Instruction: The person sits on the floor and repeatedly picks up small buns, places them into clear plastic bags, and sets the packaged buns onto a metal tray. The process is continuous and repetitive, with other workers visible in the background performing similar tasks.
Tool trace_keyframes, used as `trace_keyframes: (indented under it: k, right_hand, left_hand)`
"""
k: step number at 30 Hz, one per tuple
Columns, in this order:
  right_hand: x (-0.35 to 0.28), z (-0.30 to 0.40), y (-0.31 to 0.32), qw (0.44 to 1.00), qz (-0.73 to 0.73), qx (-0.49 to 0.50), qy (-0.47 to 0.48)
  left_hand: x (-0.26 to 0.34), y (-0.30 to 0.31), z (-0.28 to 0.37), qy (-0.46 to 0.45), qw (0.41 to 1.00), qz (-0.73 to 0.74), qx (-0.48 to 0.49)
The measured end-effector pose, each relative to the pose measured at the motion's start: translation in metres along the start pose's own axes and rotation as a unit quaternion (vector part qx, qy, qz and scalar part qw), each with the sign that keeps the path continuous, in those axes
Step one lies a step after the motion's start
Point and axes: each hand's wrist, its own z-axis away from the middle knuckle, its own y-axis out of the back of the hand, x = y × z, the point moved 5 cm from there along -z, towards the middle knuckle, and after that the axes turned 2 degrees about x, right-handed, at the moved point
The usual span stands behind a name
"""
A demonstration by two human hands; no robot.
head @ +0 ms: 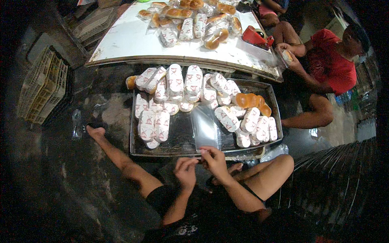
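Observation:
My left hand (186, 172) and my right hand (216, 162) are close together at the near rim of a dark metal baking tray (179, 154). Their fingers are bent, and whether a thin film lies between them is too unclear to tell. The right fingertips overlap the near edge of some clear plastic bags (206, 127) lying in the tray. Around the bags are piled bread rolls in white paper liners with red print (174, 77), mostly liner side up. At the right, glossy brown roll tops (247, 100) face up. Two lined rolls (153, 126) lie together at the left.
Beyond the tray, a white-topped table (121, 42) carries bagged rolls (179, 12) and a red tape dispenser (255, 36). A co-worker in a red shirt (328, 66) holds a roll at right. Stacked plastic crates (44, 88) stand left; a plastic bottle (77, 123) lies nearby.

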Motion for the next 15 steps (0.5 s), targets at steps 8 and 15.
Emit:
trace_keyframes:
  k: [8, 15]
  right_hand:
    - [0.051, 0.047, -0.007, 0.956, 0.250, -0.151, 0.025]
    - [0.028, 0.046, 0.004, 0.933, 0.315, -0.161, 0.064]
  left_hand:
    - [-0.046, -0.009, 0.050, 0.462, 0.829, 0.272, -0.157]
    - [-0.023, -0.005, 0.015, 0.309, 0.869, 0.024, -0.385]
